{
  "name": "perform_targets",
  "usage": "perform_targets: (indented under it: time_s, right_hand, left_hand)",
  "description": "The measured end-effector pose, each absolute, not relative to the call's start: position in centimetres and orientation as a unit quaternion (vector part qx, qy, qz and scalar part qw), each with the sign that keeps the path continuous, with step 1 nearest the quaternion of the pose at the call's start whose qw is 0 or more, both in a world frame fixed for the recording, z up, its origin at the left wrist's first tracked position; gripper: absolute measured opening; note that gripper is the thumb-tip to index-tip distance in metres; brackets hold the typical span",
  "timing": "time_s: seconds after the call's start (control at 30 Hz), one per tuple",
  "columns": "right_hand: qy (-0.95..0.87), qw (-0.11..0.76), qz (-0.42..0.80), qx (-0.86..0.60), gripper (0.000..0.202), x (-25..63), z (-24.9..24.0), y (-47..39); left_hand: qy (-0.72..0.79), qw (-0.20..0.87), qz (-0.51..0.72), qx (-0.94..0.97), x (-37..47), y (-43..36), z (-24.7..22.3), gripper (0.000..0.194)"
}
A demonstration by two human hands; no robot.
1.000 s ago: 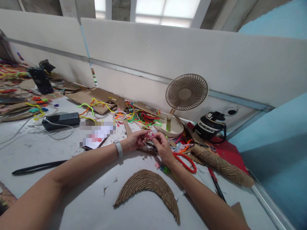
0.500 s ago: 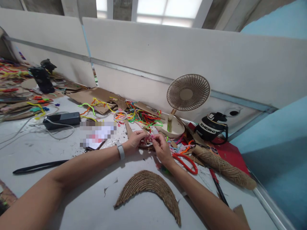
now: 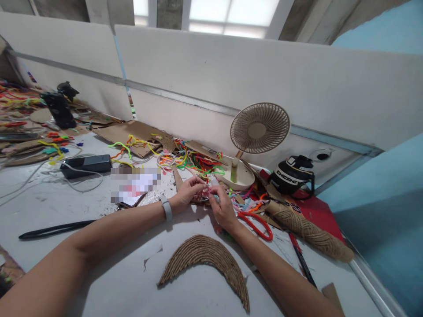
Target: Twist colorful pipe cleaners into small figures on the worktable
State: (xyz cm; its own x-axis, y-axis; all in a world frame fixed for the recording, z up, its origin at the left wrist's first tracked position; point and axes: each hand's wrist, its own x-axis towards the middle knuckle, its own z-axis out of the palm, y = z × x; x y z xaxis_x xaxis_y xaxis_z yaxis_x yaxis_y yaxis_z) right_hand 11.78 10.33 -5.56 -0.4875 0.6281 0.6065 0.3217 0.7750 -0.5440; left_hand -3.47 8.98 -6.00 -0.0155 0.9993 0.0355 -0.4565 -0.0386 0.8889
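Near the middle of the table, my left hand (image 3: 191,192) and my right hand (image 3: 222,204) meet, their fingers closed round a small pink piece (image 3: 206,191). Its exact shape is too small to tell. My left wrist wears a grey band. Below the hands a brown crescent of corded rows (image 3: 205,252) lies flat on the white table (image 3: 122,268). Red-handled scissors (image 3: 257,225) rest beside my right wrist, their blades hidden.
A fan (image 3: 259,128) stands behind colourful pipe cleaners (image 3: 201,159). On the right are a black jug (image 3: 292,176) and a twine roll (image 3: 309,231). A phone (image 3: 135,190), a black box (image 3: 86,164) and a black strap (image 3: 56,230) lie left.
The fingers of my left hand have shifted slightly around the pink piece. My right hand has barely moved, and the crescent lies where it was.
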Motion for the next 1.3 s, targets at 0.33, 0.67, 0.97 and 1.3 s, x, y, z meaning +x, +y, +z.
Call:
perform_targets:
  time_s: [0.33,0.67,0.97,1.3]
  right_hand:
    - [-0.826,0.432,0.203,-0.301,0.008,11.97,-5.73,10.73]
    - [-0.819,0.437,0.235,-0.286,0.009,11.95,-5.63,10.65]
    - [-0.795,0.437,0.307,-0.29,0.011,12.05,-6.23,11.01]
    - [-0.739,0.444,0.395,-0.317,0.015,11.84,-5.66,10.85]
  left_hand:
    - [0.313,0.623,0.609,0.378,-3.66,8.88,-6.23,0.04]
    - [0.301,0.65,0.589,0.375,-3.8,9.01,-6.06,0.04]
    - [0.292,0.655,0.584,0.381,-3.92,9.09,-6.2,0.036]
    - [0.257,0.699,0.574,0.342,-3.96,8.94,-5.8,0.033]
